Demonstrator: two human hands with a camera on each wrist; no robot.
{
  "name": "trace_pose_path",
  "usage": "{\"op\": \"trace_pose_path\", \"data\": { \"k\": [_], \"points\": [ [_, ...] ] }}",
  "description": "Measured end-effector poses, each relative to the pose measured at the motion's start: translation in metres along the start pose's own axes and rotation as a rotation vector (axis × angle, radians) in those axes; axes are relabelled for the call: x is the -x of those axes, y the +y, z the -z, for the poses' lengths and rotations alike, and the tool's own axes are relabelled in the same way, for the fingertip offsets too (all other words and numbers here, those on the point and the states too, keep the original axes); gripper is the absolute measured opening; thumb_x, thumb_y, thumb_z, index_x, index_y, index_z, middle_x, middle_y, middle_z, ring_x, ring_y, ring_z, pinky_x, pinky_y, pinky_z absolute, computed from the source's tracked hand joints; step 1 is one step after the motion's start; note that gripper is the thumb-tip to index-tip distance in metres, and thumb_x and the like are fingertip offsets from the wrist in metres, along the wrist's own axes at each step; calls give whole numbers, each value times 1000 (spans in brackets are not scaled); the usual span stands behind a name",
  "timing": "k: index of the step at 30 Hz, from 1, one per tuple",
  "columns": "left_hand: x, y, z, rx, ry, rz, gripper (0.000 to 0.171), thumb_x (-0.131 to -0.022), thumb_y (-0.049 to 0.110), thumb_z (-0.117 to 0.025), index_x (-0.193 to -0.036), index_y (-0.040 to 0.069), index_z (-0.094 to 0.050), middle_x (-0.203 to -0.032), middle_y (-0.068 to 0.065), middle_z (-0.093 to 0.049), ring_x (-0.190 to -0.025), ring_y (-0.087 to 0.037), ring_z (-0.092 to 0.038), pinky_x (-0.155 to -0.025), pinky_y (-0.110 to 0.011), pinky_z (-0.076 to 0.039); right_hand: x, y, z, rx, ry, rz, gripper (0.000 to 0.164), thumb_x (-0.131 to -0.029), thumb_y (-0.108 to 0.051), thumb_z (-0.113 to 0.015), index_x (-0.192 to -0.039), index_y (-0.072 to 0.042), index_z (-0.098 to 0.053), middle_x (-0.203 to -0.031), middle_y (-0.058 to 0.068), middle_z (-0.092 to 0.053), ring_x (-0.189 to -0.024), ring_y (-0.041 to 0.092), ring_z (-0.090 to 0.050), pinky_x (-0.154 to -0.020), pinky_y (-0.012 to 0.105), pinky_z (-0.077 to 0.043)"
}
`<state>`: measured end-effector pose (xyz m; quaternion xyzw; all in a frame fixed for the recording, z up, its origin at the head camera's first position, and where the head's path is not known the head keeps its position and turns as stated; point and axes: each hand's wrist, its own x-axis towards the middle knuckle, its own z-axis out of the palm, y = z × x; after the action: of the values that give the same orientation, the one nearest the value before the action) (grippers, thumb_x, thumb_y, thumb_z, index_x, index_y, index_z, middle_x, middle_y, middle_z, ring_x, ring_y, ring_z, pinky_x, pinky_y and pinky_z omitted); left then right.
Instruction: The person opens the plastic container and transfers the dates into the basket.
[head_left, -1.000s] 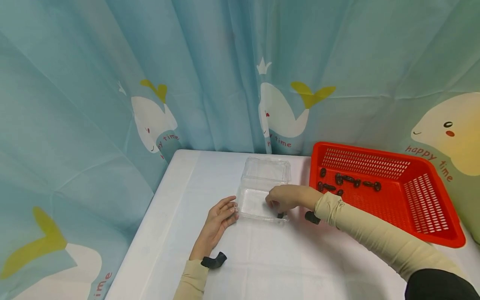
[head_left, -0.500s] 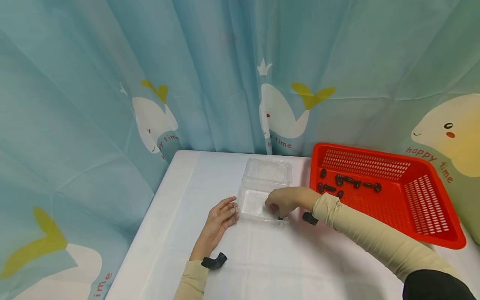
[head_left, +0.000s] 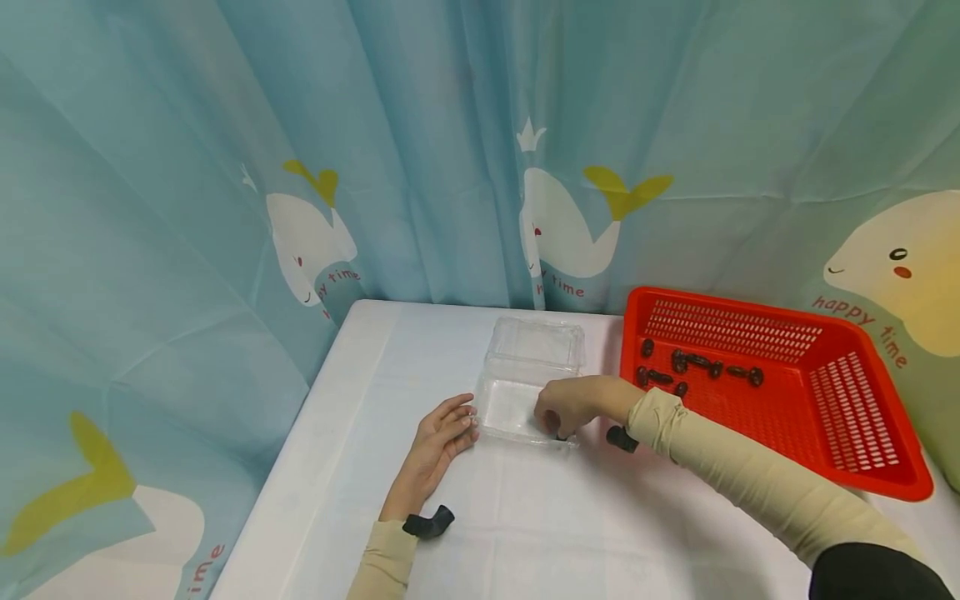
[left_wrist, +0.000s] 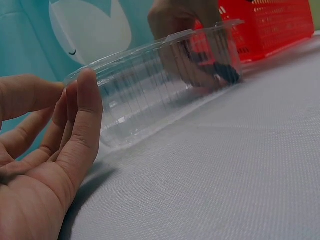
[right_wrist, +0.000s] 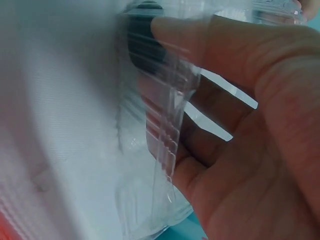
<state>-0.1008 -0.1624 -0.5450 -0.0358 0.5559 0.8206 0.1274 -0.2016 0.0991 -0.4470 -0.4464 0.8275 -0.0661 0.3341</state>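
A clear plastic clamshell box point(head_left: 512, 407) lies on the table, its lid point(head_left: 535, 343) folded back. My left hand point(head_left: 435, 442) is at its left end; the left wrist view shows thumb and fingertips pinching the rim. My right hand point(head_left: 572, 403) reaches into the box's near right corner from above. Its thumb and fingers hold a dark oval piece point(right_wrist: 145, 40), seen through the clear wall in the right wrist view and low at the box's right end in the left wrist view. In the head view the hand hides most of this piece.
A red perforated basket point(head_left: 780, 425) stands right of the box, partly behind the right forearm. Several dark oval pieces point(head_left: 697, 360) lie on its floor. Both stand on a white-covered table point(head_left: 525, 533), with a blue whale-print curtain point(head_left: 450, 208) hanging behind.
The right hand has shifted very slightly within the box's near right corner, and less of the dark piece shows below it. The left hand and basket stay as they were.
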Motion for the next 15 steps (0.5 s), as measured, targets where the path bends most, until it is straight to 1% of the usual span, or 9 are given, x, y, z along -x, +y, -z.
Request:
{"op": "trace_pose_path", "data": {
  "k": [7,9,15],
  "points": [
    [0,0,0,16,1,-2,52,-104,2,-59,-153,-1,-43,-119,-1,-60,-104,-11,-62,-88,-23,-60,1,-1,0,16,2,-6,18,-83,3,-76,-83,-15,-77,-77,-4,-67,-72,9,-54,-71,24,-52],
    [0,0,0,19,1,-1,52,-104,2,-59,-153,0,-43,-119,-1,-59,-104,-11,-62,-89,-23,-60,2,-2,1,16,0,-18,19,-84,3,-74,-83,-16,-77,-78,-4,-66,-72,9,-54,-71,24,-51],
    [0,0,0,18,2,1,51,-104,2,-59,-152,0,-43,-119,-2,-60,-104,-11,-62,-89,-23,-60,5,-3,5,-12,4,-47,21,-87,1,-70,-89,-18,-78,-81,-5,-63,-77,14,-55,-74,27,-52]
  ]
}}
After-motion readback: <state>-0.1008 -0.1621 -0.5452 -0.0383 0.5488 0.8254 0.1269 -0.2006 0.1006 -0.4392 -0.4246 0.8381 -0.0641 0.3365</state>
